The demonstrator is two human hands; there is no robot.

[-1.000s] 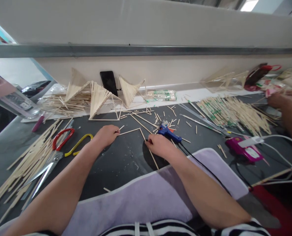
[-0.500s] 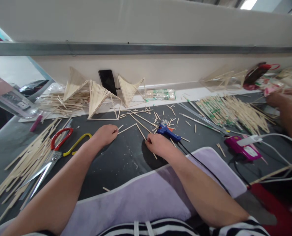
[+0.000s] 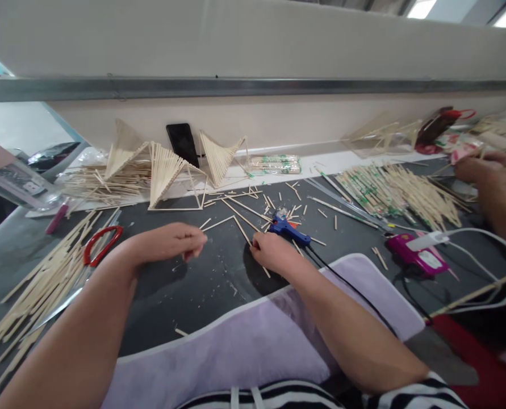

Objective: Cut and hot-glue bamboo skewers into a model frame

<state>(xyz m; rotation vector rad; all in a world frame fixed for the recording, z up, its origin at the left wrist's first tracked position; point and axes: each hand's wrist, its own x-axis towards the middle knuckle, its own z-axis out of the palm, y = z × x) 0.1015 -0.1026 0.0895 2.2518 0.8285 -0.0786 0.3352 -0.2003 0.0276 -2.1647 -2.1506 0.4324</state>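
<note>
My right hand rests low over the dark tabletop with its fingers pinched on a thin wooden stick. That stick meets a second stick in a peak shape at its far end. Just behind the hand lies a blue glue gun, its nozzle among short cut sticks. My left hand is raised a little left of the second stick, apart from it. Its fingers are curled, slightly blurred, and nothing shows in them.
Slatted stick frames stand at the back by a phone. Red-handled scissors and long sticks lie left, partly behind my forearm. Stick bundles and a magenta power adapter lie right. A co-worker's hand holds sticks.
My left hand has let go of the second stick and moved up and left, now covering the yellow scissor handle. My right hand stays on its stick. The view has shifted slightly.
</note>
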